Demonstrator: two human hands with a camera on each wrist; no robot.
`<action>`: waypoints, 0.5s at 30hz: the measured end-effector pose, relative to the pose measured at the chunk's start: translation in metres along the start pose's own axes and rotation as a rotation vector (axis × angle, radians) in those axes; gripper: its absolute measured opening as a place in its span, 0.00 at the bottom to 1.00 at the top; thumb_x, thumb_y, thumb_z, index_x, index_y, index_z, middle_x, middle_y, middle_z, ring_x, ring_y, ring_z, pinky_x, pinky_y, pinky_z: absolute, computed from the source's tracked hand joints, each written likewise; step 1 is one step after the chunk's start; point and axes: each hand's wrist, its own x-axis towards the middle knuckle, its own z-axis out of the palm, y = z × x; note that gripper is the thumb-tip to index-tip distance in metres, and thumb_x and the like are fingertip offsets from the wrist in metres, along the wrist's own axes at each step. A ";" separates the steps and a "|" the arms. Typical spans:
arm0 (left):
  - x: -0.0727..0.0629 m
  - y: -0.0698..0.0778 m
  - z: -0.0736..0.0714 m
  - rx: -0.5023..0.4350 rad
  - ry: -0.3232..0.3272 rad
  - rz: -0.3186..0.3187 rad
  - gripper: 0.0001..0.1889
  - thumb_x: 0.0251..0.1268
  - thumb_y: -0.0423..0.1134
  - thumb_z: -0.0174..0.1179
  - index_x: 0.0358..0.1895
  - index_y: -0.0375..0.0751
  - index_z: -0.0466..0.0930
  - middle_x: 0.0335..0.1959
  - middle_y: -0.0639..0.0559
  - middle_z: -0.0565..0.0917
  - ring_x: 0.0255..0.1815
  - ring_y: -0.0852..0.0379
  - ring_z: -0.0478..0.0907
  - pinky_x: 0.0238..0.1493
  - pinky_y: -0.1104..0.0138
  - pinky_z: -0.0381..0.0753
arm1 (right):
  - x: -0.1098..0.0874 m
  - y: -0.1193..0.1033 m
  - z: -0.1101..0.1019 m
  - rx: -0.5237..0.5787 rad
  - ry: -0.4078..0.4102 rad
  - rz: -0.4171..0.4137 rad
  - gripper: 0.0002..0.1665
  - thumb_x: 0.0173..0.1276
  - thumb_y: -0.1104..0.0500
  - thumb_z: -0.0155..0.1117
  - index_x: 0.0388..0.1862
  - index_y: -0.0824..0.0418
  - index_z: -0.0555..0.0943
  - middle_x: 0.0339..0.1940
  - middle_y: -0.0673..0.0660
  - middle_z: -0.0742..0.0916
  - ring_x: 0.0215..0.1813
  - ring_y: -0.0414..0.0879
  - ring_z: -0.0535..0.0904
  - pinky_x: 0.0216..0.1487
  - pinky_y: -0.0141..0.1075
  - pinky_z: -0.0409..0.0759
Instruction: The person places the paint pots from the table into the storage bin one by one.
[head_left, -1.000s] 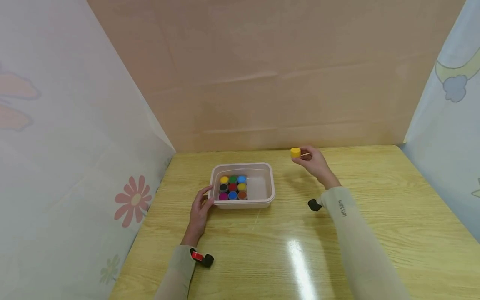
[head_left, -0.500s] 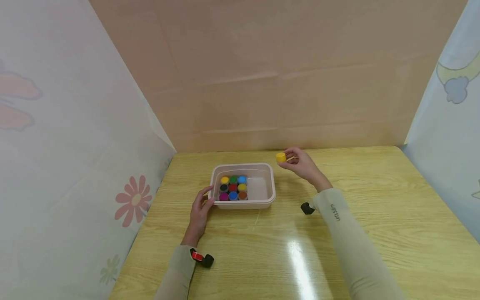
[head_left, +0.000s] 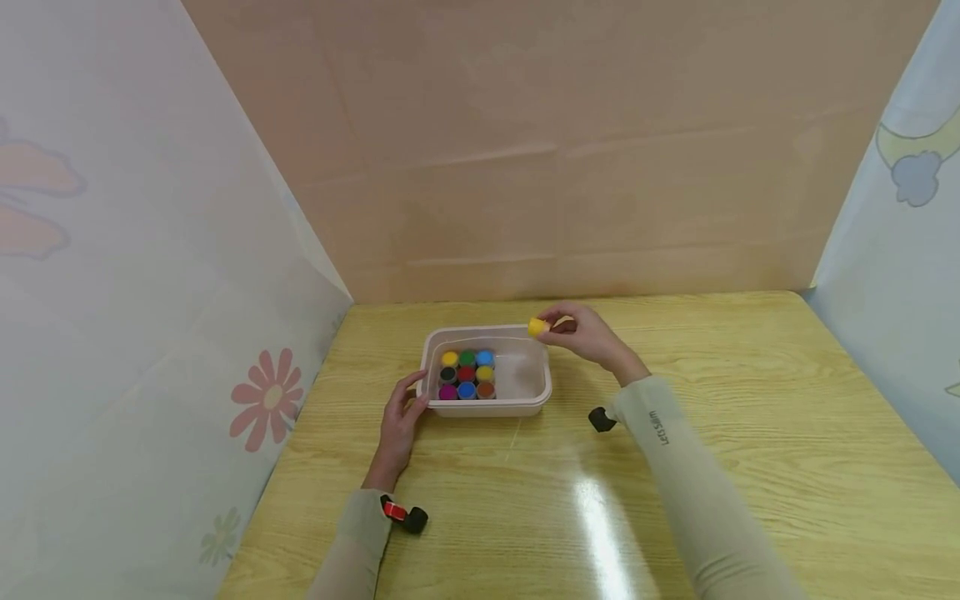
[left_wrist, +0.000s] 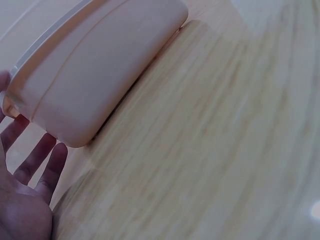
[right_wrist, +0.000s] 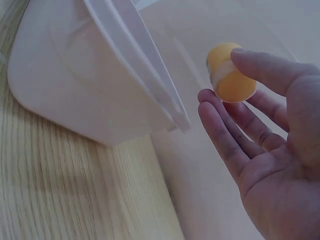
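Observation:
A pale pink plastic tub (head_left: 483,409) stands on the wooden table. Several small paint pots (head_left: 467,375) with coloured lids fill its left part in rows; the tub's right part shows bare floor. At the tub's left end, my left hand (head_left: 397,423) holds the rim by the near corner; in the left wrist view its lower fingers (left_wrist: 52,170) are spread beside the wall. Thumb and fingers of my right hand (head_left: 588,335) pinch a yellow paint pot (right_wrist: 231,72), tilted, over the tub's far right corner. A pale band circles this pot.
The wooden table (head_left: 750,433) extends to the right and in front of the tub. Behind it rises a brown backdrop (head_left: 525,167). Patterned white sheets stand at the left (head_left: 150,333) and right (head_left: 922,292). Each wrist wears a small black camera.
My right hand has carried the yellow paint pot leftward and slightly down, from right of the tub to above its far right corner, and the pot has tilted. My left hand stays at the rim.

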 end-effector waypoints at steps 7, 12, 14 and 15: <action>0.001 -0.001 -0.001 -0.016 -0.009 0.005 0.23 0.80 0.45 0.56 0.74 0.52 0.71 0.75 0.50 0.69 0.62 0.48 0.71 0.55 0.75 0.79 | 0.006 -0.003 0.011 -0.028 -0.030 -0.011 0.21 0.71 0.57 0.72 0.60 0.63 0.83 0.55 0.62 0.85 0.51 0.52 0.84 0.52 0.43 0.86; 0.002 -0.003 -0.001 -0.018 -0.009 0.006 0.23 0.81 0.44 0.55 0.74 0.49 0.71 0.74 0.50 0.69 0.62 0.50 0.71 0.56 0.75 0.79 | 0.009 -0.006 0.017 -0.048 -0.046 -0.015 0.20 0.71 0.57 0.72 0.59 0.62 0.83 0.56 0.61 0.85 0.54 0.55 0.82 0.49 0.37 0.86; 0.002 -0.003 -0.001 -0.019 -0.009 0.008 0.23 0.81 0.44 0.55 0.74 0.48 0.70 0.74 0.49 0.69 0.61 0.51 0.71 0.55 0.76 0.79 | 0.010 -0.006 0.020 -0.048 -0.052 -0.014 0.19 0.71 0.58 0.71 0.59 0.61 0.83 0.56 0.60 0.85 0.55 0.55 0.82 0.49 0.38 0.85; 0.003 -0.004 -0.001 -0.023 -0.008 0.011 0.23 0.81 0.44 0.55 0.74 0.48 0.71 0.74 0.49 0.70 0.61 0.51 0.71 0.55 0.76 0.79 | 0.010 -0.005 0.021 -0.047 -0.054 -0.014 0.19 0.71 0.58 0.71 0.59 0.61 0.83 0.56 0.60 0.85 0.54 0.55 0.82 0.50 0.39 0.85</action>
